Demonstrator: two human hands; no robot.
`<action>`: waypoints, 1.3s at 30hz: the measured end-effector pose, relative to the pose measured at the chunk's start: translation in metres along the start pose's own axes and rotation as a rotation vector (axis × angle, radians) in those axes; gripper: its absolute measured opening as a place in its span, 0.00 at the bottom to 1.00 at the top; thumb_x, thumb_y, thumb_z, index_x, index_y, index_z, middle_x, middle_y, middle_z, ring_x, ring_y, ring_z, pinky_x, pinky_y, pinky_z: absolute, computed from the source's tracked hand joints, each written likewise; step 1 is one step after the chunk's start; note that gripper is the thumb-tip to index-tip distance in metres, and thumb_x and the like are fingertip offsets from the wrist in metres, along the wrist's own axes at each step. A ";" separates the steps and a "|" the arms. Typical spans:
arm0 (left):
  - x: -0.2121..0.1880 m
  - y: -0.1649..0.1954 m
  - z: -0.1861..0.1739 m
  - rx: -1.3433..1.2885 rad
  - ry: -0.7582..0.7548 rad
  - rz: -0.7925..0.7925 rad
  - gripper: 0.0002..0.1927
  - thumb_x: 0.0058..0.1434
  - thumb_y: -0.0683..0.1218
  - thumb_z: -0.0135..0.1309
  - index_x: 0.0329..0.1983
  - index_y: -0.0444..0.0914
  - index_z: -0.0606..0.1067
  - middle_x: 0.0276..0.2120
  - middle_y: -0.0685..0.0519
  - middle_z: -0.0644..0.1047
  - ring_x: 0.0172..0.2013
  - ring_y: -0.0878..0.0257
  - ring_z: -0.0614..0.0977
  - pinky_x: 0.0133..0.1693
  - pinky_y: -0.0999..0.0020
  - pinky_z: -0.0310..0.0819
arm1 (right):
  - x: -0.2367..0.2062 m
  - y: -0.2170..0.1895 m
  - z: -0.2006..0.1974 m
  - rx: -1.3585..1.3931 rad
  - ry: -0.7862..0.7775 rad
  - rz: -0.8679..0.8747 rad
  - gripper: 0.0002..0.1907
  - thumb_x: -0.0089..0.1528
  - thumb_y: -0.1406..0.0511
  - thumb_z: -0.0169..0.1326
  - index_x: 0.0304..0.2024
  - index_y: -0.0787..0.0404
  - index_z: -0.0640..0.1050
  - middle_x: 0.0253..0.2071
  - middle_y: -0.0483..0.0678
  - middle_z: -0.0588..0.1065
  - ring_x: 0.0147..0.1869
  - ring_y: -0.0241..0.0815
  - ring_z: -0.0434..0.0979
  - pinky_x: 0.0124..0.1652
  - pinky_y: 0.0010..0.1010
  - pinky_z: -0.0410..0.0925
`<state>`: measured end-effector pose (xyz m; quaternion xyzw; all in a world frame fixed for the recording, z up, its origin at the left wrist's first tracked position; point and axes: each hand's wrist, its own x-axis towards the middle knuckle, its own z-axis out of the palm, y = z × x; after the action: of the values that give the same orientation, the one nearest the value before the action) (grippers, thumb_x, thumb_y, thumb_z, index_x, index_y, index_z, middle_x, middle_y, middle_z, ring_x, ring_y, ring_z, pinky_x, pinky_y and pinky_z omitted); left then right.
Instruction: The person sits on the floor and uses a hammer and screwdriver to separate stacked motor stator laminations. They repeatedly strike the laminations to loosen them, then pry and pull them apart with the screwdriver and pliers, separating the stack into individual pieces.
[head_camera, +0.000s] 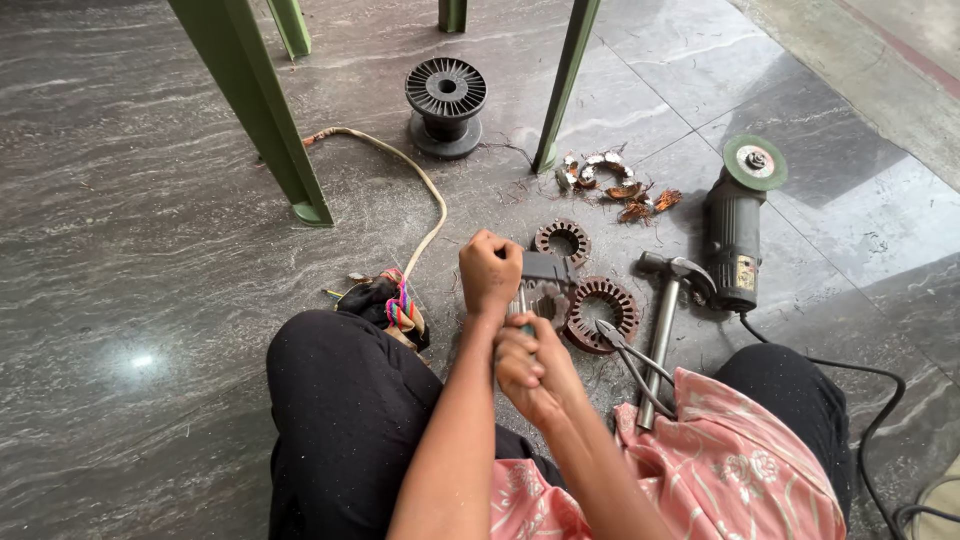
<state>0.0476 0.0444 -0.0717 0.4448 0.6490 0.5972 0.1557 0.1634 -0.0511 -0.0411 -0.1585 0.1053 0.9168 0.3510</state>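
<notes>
Hands closed: I judge striking underway, left hand fisted on a grey block, right hand gripping a thin tool over the stator core; next needs steady aim.

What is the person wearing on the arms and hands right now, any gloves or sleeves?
No gloves: left hand and right hand are bare, with no rings or watch visible. Both forearms are uncovered. A pink flower-patterned garment and black trousers show below.

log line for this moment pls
left hand: fist on grey tool | right hand: grips tool shaft | beneath: motor core | nearby: hammer, grinder
</notes>
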 end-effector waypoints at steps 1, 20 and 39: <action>0.001 0.000 0.001 0.015 -0.012 -0.017 0.08 0.55 0.42 0.55 0.25 0.32 0.80 0.27 0.43 0.79 0.27 0.49 0.82 0.33 0.57 0.76 | -0.001 0.000 -0.002 0.325 -0.158 0.081 0.13 0.74 0.60 0.40 0.37 0.57 0.67 0.21 0.38 0.60 0.14 0.29 0.53 0.15 0.22 0.49; -0.008 0.002 0.011 0.027 0.018 -0.013 0.09 0.53 0.43 0.55 0.23 0.32 0.80 0.26 0.41 0.79 0.28 0.45 0.82 0.33 0.55 0.75 | -0.020 0.003 0.002 0.229 -0.092 0.053 0.15 0.74 0.57 0.40 0.34 0.56 0.66 0.19 0.37 0.58 0.14 0.28 0.49 0.14 0.21 0.48; 0.006 -0.008 -0.003 0.077 0.019 -0.100 0.10 0.52 0.42 0.54 0.26 0.29 0.80 0.27 0.39 0.80 0.30 0.44 0.84 0.35 0.54 0.77 | -0.017 0.025 0.038 0.479 -0.118 0.116 0.13 0.70 0.62 0.47 0.33 0.62 0.67 0.21 0.41 0.60 0.18 0.32 0.56 0.19 0.22 0.57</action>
<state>0.0394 0.0480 -0.0763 0.4117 0.6945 0.5674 0.1620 0.1502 -0.0679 0.0027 -0.0108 0.3076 0.8920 0.3310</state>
